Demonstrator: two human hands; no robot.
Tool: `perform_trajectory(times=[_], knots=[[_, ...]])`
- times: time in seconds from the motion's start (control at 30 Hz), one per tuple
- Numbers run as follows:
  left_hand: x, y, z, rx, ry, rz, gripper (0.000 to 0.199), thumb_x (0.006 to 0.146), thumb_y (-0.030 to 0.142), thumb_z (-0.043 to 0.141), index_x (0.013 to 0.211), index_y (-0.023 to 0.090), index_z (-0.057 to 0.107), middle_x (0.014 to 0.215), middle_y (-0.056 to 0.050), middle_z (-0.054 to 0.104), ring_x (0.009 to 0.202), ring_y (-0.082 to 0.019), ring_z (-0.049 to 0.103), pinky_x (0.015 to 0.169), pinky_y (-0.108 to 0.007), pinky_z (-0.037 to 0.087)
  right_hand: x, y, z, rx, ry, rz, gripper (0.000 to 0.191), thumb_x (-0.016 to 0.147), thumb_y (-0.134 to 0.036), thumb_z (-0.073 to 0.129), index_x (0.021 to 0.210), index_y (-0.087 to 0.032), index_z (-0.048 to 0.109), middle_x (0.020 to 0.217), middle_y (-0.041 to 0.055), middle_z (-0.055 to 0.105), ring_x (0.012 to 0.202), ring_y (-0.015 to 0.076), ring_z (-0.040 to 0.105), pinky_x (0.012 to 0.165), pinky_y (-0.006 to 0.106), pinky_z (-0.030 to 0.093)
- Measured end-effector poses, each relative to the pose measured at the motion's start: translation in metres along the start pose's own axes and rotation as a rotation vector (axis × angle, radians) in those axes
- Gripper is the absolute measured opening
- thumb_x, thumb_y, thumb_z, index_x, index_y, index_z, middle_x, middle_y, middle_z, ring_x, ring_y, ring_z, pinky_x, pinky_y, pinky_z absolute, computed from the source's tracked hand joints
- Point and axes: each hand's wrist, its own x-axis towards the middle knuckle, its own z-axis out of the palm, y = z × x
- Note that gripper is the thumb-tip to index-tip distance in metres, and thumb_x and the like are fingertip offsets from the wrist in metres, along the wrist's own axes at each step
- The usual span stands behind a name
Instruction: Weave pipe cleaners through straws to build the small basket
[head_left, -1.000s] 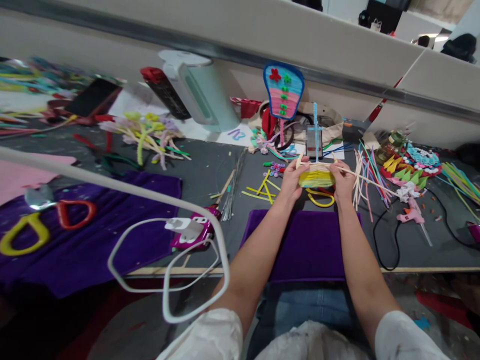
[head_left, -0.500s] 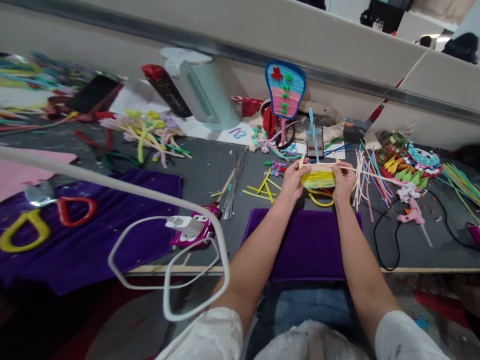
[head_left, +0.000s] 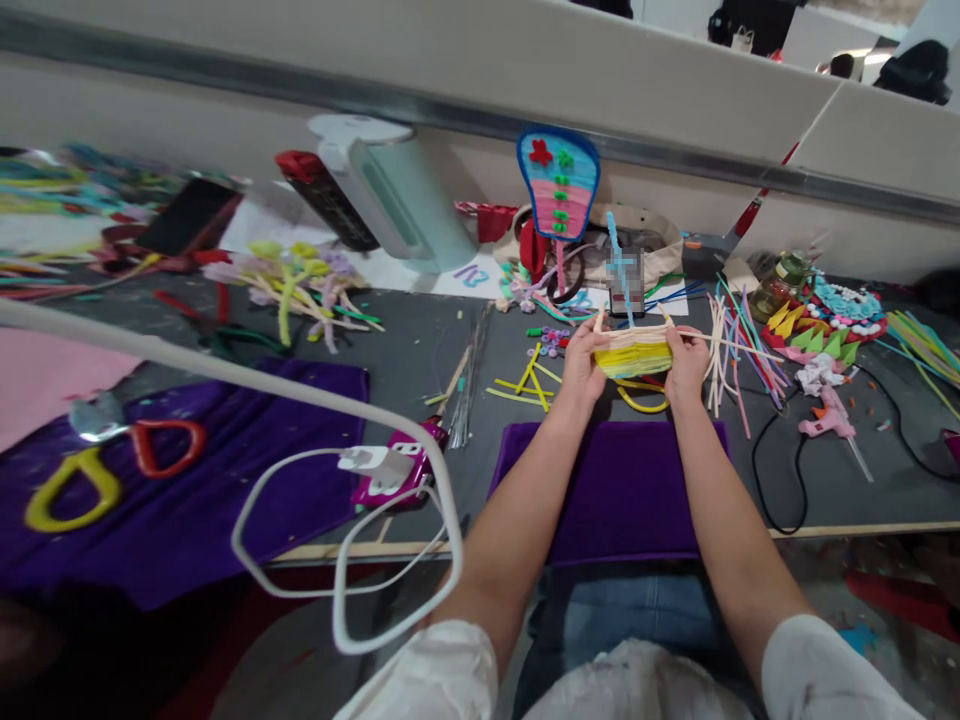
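Between my two hands is a pipe-cleaner fan panel, striped cream at the top, yellow in the middle and pale blue along the bottom. A fuzzy light-blue stem rises behind its top edge. My left hand pinches the panel's left end, and my right hand pinches its right end. From the right hand a loose cream pipe cleaner sticks out to the right. Just below the panel, a yellow loop handle lies on the table. A folded purple cloth is under my forearms.
A finished-looking fan stands behind, near a pale-green kettle. Pipe cleaners and a pink glue gun lie at right. On the left are red-and-yellow-handled cutters and a power strip with a white cable.
The panel has tipped slightly so more of its yellow face shows. Both hands keep their grip at its ends. The view has shifted a little.
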Motion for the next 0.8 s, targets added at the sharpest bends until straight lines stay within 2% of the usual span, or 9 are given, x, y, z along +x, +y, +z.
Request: perform_trajectory(times=[0.2,0.3,0.4,0.5,0.57,0.67,0.8], knots=[[-0.004,0.001,0.004,0.074,-0.024,0.050,0.052,0.048,0.009,0.078,0.096,0.021,0.063,0.080,0.005,0.064,0.067,-0.009,0.060,0.067,-0.023,0.046,0.000,-0.003,-0.002,0.056,-0.007,0.016,0.034,0.064,-0.039,0.074,0.081,-0.020,0.051,0.074,-0.0032,0.059,0.067,0.0114,0.057,0.068,0.026,0.050],[-0.007,0.000,0.007,0.128,-0.027,0.084,0.053,0.048,0.013,0.082,0.097,0.020,0.062,0.084,0.003,0.064,0.069,-0.010,0.061,0.069,-0.024,0.048,-0.001,-0.004,-0.004,-0.007,0.014,-0.019,0.032,0.065,-0.038,0.072,0.082,-0.020,0.052,0.088,0.0010,0.064,0.075,0.0122,0.060,0.072,0.026,0.051],[-0.009,-0.001,0.008,0.164,0.063,0.224,0.056,0.048,0.016,0.086,0.096,0.022,0.058,0.087,0.002,0.062,0.073,-0.011,0.060,0.070,-0.023,0.048,-0.003,-0.004,-0.003,0.001,0.010,0.026,0.030,0.063,-0.039,0.072,0.079,-0.018,0.056,0.100,0.0043,0.067,0.082,0.0142,0.062,0.073,0.027,0.052],[-0.011,0.000,0.008,0.249,0.131,0.416,0.058,0.049,0.017,0.087,0.098,0.024,0.056,0.092,0.002,0.061,0.078,-0.011,0.060,0.073,-0.022,0.048,-0.005,-0.002,-0.001,0.060,-0.034,0.109,0.028,0.060,-0.036,0.074,0.075,-0.018,0.059,0.096,0.0039,0.069,0.082,0.0152,0.063,0.073,0.028,0.052],[-0.013,0.002,0.006,0.336,0.115,0.465,0.050,0.054,0.021,0.086,0.096,0.024,0.058,0.091,0.002,0.060,0.080,-0.011,0.059,0.073,-0.022,0.048,-0.005,-0.001,-0.001,0.080,-0.053,0.145,0.027,0.058,-0.034,0.075,0.073,-0.017,0.061,0.093,0.0030,0.069,0.078,0.0143,0.062,0.073,0.028,0.051],[-0.013,0.004,0.003,0.451,0.072,0.452,0.032,0.061,0.027,0.082,0.088,0.021,0.066,0.088,-0.001,0.060,0.082,-0.014,0.058,0.073,-0.023,0.047,-0.005,0.002,-0.002,0.092,-0.063,0.181,0.025,0.057,-0.032,0.076,0.071,-0.017,0.062,0.088,0.0016,0.069,0.072,0.0123,0.060,0.070,0.027,0.050],[-0.010,0.006,-0.002,0.568,0.077,0.547,0.022,0.061,0.026,0.081,0.080,0.020,0.073,0.099,-0.004,0.061,0.098,-0.018,0.057,0.083,-0.026,0.046,-0.006,0.003,-0.002,0.091,-0.070,0.188,0.024,0.058,-0.032,0.076,0.069,-0.017,0.062,0.084,0.0003,0.069,0.068,0.0111,0.058,0.066,0.025,0.049]])
